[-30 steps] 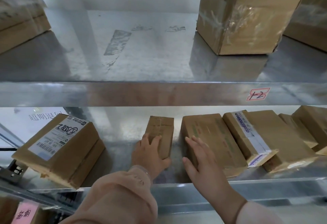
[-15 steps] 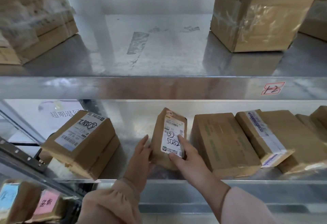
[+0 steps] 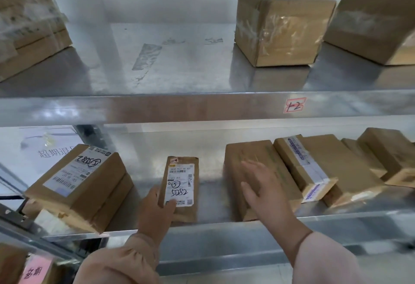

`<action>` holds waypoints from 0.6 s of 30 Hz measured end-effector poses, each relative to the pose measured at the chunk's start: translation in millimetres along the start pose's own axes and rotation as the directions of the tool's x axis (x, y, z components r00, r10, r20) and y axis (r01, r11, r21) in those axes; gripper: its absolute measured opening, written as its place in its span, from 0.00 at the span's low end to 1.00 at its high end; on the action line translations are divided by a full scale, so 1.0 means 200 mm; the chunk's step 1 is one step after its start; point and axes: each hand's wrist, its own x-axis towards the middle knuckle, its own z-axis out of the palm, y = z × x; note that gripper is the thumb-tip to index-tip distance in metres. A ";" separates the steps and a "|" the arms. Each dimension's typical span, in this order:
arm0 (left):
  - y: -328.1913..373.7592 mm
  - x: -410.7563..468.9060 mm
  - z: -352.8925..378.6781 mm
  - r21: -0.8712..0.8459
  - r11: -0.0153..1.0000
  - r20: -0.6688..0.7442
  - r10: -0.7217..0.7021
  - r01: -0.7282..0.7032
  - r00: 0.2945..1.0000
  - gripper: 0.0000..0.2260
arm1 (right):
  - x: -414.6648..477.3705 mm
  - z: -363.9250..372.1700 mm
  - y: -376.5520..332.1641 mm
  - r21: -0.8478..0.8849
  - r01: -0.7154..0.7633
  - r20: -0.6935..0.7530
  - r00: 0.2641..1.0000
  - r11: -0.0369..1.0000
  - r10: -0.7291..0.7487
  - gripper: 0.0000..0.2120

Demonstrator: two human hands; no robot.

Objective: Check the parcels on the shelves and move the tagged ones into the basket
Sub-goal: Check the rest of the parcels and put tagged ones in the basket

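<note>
A small brown parcel (image 3: 182,182) lies label-up on the lower metal shelf (image 3: 215,210), its white label marked 5082. My left hand (image 3: 156,214) grips its near left corner, thumb on the label. My right hand (image 3: 265,190) is open and blurred, fingers spread over the plain flat parcel (image 3: 276,164) just to the right. A larger labelled box (image 3: 78,182), also marked 5082, sits tilted at the shelf's left end. No basket is in view.
More brown parcels (image 3: 325,167) lean in a row along the lower shelf to the right. The upper shelf (image 3: 179,104) carries taped boxes (image 3: 278,30) at right and a stack at far left. A pink tag (image 3: 33,270) shows at the bottom left.
The small parcel was turned label-up and laid flat on the shelf. My right hand let go of it and moved right over the neighbouring flat parcel; my left hand stays on it.
</note>
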 end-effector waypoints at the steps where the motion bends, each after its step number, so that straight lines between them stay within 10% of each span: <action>1: 0.03 0.00 0.01 0.091 0.995 -0.043 0.048 -0.044 0.998 0.18 | 0.00 -0.05 0.06 -0.027 -0.034 -0.059 0.998 0.999 0.032 0.23; 5: 0.22 -0.06 0.09 0.298 0.902 -0.094 0.354 -0.313 0.931 0.26 | -0.01 -0.15 0.23 -0.243 -0.277 0.019 0.957 0.930 0.290 0.28; 9: 0.34 -0.16 0.30 0.199 0.865 0.211 0.420 -0.460 0.883 0.28 | -0.09 -0.10 0.26 -0.452 -0.220 0.064 0.958 0.864 0.278 0.31; 18: 0.33 -0.18 0.52 0.239 0.928 0.418 0.167 -0.286 0.893 0.33 | -0.14 -0.14 0.25 0.081 -0.447 0.177 0.886 0.891 0.428 0.32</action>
